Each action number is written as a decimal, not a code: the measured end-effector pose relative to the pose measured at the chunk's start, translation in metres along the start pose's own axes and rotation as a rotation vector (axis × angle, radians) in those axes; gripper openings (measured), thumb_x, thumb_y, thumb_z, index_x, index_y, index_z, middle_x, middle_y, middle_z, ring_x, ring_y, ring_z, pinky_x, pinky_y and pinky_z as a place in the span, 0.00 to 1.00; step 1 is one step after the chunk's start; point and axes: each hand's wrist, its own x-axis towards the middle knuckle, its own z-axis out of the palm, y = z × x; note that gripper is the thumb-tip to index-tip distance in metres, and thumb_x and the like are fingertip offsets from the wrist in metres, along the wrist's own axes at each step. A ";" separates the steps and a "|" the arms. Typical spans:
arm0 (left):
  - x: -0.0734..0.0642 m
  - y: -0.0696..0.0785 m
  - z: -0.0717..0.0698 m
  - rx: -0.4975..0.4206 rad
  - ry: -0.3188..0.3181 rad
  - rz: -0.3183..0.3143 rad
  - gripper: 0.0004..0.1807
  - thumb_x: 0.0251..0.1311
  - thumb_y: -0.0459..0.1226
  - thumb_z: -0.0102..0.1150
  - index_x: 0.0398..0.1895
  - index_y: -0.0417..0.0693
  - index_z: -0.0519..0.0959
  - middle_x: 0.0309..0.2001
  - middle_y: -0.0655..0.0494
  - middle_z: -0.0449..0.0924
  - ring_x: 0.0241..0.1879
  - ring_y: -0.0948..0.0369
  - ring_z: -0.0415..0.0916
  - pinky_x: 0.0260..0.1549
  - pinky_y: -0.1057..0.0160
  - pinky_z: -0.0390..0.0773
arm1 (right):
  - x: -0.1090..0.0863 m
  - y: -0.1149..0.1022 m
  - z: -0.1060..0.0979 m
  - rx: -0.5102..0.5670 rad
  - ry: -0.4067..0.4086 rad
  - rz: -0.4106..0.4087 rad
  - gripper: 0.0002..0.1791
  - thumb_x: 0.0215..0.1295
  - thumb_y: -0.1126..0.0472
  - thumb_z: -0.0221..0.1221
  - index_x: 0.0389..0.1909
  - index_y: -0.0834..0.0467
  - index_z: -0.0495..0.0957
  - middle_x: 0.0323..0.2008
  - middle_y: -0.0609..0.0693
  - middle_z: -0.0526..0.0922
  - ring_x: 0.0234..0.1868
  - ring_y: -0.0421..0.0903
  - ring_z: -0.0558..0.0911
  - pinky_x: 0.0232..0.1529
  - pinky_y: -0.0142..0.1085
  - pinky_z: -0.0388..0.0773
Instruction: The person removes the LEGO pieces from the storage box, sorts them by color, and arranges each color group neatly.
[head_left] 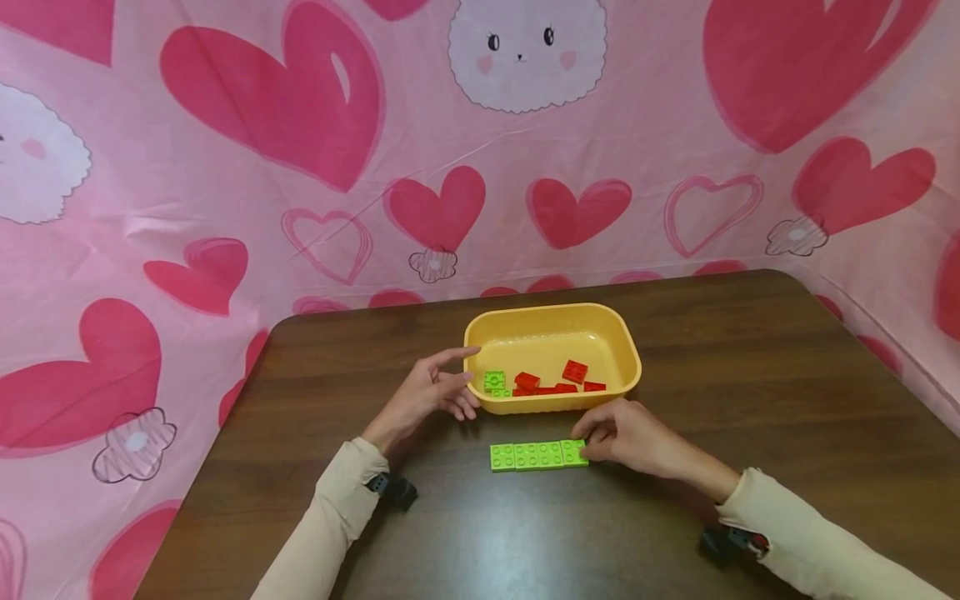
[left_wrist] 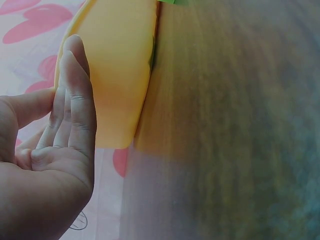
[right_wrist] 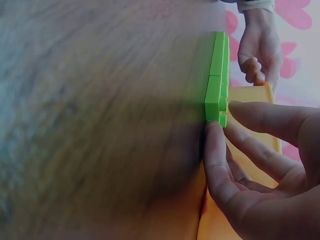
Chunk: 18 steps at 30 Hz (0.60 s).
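Note:
On the table a row of several light green toy building bricks [head_left: 527, 456] lies end to end, studs up. At its right end my right hand [head_left: 630, 437] pinches the last brick [right_wrist: 214, 102], with one fingertip on the studded side and another at its end. My left hand [head_left: 431, 389] rests at the left side of a yellow plastic bin [head_left: 555, 406], thumb and index finger touching its rim. In the left wrist view the fingers of that hand [left_wrist: 60, 130] look mostly straight beside the bin wall.
Inside the bin lie several red bricks [head_left: 575, 371] and some green bricks [head_left: 494, 381], toward its near side. The bin stands just beyond the green row on a dark wooden table [head_left: 360, 358]. A pink heart-patterned cloth [head_left: 502, 150] hangs behind the table's far edge.

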 end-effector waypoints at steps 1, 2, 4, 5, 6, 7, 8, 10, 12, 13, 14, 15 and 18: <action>0.000 0.000 0.000 0.000 0.000 -0.001 0.28 0.73 0.33 0.53 0.73 0.43 0.63 0.32 0.44 0.87 0.27 0.52 0.86 0.30 0.59 0.86 | 0.000 0.000 0.000 -0.002 -0.001 -0.001 0.09 0.57 0.62 0.71 0.38 0.58 0.86 0.27 0.45 0.84 0.27 0.42 0.80 0.30 0.32 0.79; 0.000 0.001 0.000 0.001 -0.001 0.000 0.28 0.73 0.33 0.53 0.73 0.43 0.63 0.32 0.44 0.87 0.27 0.52 0.86 0.30 0.59 0.86 | 0.000 0.000 0.001 -0.003 -0.002 -0.001 0.09 0.57 0.63 0.71 0.39 0.58 0.86 0.27 0.45 0.84 0.27 0.41 0.80 0.30 0.32 0.79; 0.000 0.001 0.000 0.001 0.001 -0.002 0.28 0.73 0.33 0.53 0.73 0.43 0.63 0.32 0.43 0.86 0.27 0.52 0.86 0.30 0.59 0.86 | 0.000 0.001 0.001 -0.014 -0.001 -0.007 0.09 0.57 0.63 0.71 0.39 0.58 0.86 0.27 0.45 0.83 0.27 0.41 0.80 0.30 0.32 0.79; 0.000 0.001 0.000 0.001 0.005 -0.004 0.28 0.73 0.33 0.53 0.73 0.43 0.63 0.32 0.43 0.86 0.27 0.52 0.86 0.30 0.59 0.86 | 0.000 0.001 0.001 -0.020 0.002 -0.012 0.09 0.57 0.63 0.71 0.39 0.58 0.86 0.27 0.44 0.83 0.27 0.40 0.80 0.30 0.31 0.79; 0.000 0.001 0.001 0.000 0.008 -0.006 0.28 0.72 0.33 0.53 0.74 0.43 0.63 0.32 0.43 0.86 0.27 0.52 0.86 0.30 0.59 0.86 | 0.000 0.000 0.001 -0.026 0.004 -0.017 0.09 0.57 0.63 0.71 0.39 0.58 0.86 0.26 0.44 0.83 0.27 0.40 0.80 0.30 0.31 0.79; 0.000 0.001 0.001 -0.001 0.012 -0.010 0.28 0.72 0.32 0.53 0.73 0.44 0.63 0.33 0.42 0.86 0.27 0.52 0.85 0.30 0.59 0.86 | 0.000 0.000 0.001 -0.033 0.007 -0.025 0.09 0.57 0.63 0.71 0.39 0.58 0.86 0.26 0.44 0.83 0.27 0.40 0.80 0.29 0.32 0.79; 0.000 0.001 0.001 -0.002 0.016 -0.013 0.28 0.72 0.32 0.53 0.74 0.44 0.64 0.33 0.42 0.86 0.27 0.52 0.85 0.30 0.59 0.86 | 0.001 -0.001 0.000 -0.042 0.012 -0.035 0.09 0.57 0.64 0.71 0.39 0.58 0.86 0.26 0.43 0.82 0.27 0.39 0.79 0.30 0.31 0.79; -0.001 0.001 0.001 -0.005 0.024 -0.022 0.28 0.72 0.32 0.53 0.73 0.45 0.64 0.33 0.42 0.86 0.27 0.52 0.85 0.30 0.59 0.86 | 0.000 -0.002 -0.001 -0.064 0.024 -0.057 0.10 0.57 0.64 0.71 0.40 0.58 0.86 0.27 0.43 0.82 0.27 0.39 0.79 0.30 0.31 0.79; -0.001 0.002 0.001 -0.010 0.027 -0.029 0.28 0.72 0.32 0.54 0.74 0.45 0.64 0.33 0.41 0.86 0.27 0.52 0.85 0.30 0.59 0.86 | 0.000 -0.004 -0.002 -0.088 0.039 -0.078 0.09 0.57 0.66 0.70 0.39 0.57 0.86 0.28 0.42 0.83 0.27 0.39 0.79 0.29 0.31 0.79; -0.001 0.002 0.001 -0.012 0.027 -0.030 0.28 0.72 0.33 0.54 0.73 0.45 0.64 0.33 0.41 0.86 0.27 0.51 0.85 0.30 0.59 0.86 | -0.001 -0.005 -0.003 -0.098 0.047 -0.088 0.09 0.57 0.66 0.70 0.39 0.57 0.86 0.29 0.42 0.83 0.28 0.38 0.79 0.29 0.31 0.79; -0.001 0.002 0.001 -0.014 0.025 -0.030 0.28 0.72 0.33 0.54 0.74 0.45 0.64 0.33 0.41 0.86 0.27 0.51 0.85 0.30 0.59 0.86 | -0.001 -0.006 -0.004 -0.107 0.054 -0.095 0.09 0.57 0.67 0.70 0.39 0.57 0.86 0.30 0.42 0.83 0.28 0.38 0.79 0.29 0.31 0.79; -0.001 0.002 0.001 -0.016 0.024 -0.029 0.28 0.72 0.33 0.54 0.74 0.45 0.64 0.33 0.41 0.86 0.27 0.51 0.85 0.30 0.59 0.86 | -0.002 -0.008 -0.006 -0.117 0.061 -0.103 0.10 0.57 0.68 0.70 0.40 0.58 0.86 0.31 0.43 0.84 0.29 0.38 0.79 0.29 0.31 0.80; -0.001 0.002 0.000 -0.019 0.022 -0.027 0.28 0.72 0.32 0.54 0.73 0.45 0.64 0.33 0.42 0.86 0.27 0.52 0.85 0.30 0.59 0.86 | -0.002 -0.012 -0.009 -0.137 0.074 -0.120 0.10 0.57 0.69 0.69 0.41 0.59 0.85 0.34 0.46 0.85 0.31 0.38 0.80 0.32 0.31 0.81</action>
